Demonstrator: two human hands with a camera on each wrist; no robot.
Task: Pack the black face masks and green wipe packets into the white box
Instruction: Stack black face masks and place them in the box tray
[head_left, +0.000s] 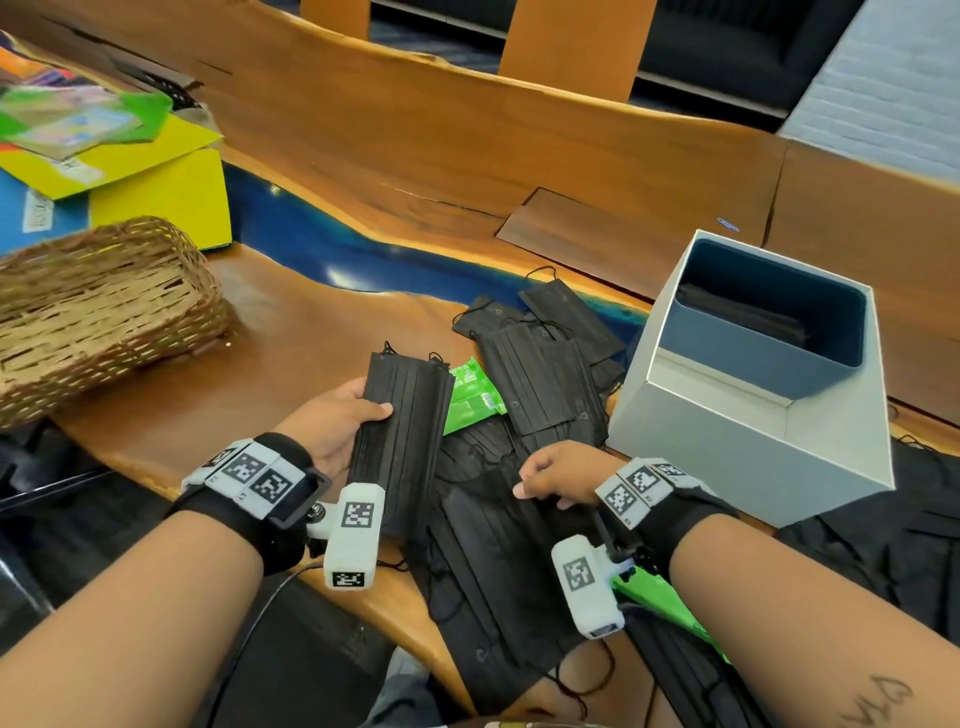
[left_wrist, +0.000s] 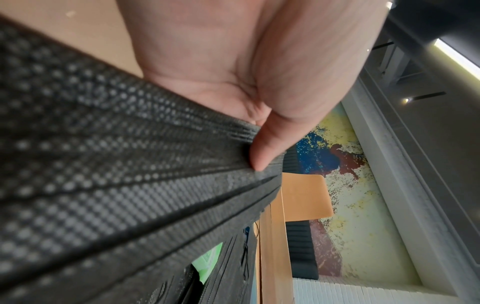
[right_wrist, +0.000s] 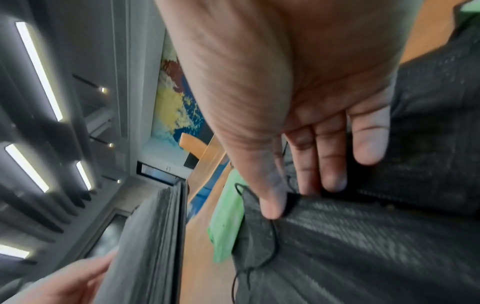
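My left hand (head_left: 343, 415) grips a stack of black face masks (head_left: 400, 431) by its left edge, thumb on top (left_wrist: 262, 152), held above the table. My right hand (head_left: 550, 478) pinches the corner of another black mask (head_left: 493, 561) lying on the pile in front of me; the thumb (right_wrist: 272, 203) presses the mask's edge. More black masks (head_left: 545, 374) lie scattered beside the white box (head_left: 748, 431), which stands at the right with dark masks inside (head_left: 743, 312). A green wipe packet (head_left: 470, 397) lies between the masks; another (head_left: 660, 597) sits under my right wrist.
A wicker basket (head_left: 98, 312) sits at the left of the wooden table (head_left: 415, 156). Yellow, blue and green folders (head_left: 130, 171) are stacked at the far left. A blue resin strip (head_left: 322, 244) runs across the table. More black masks (head_left: 909, 545) lie right of the box.
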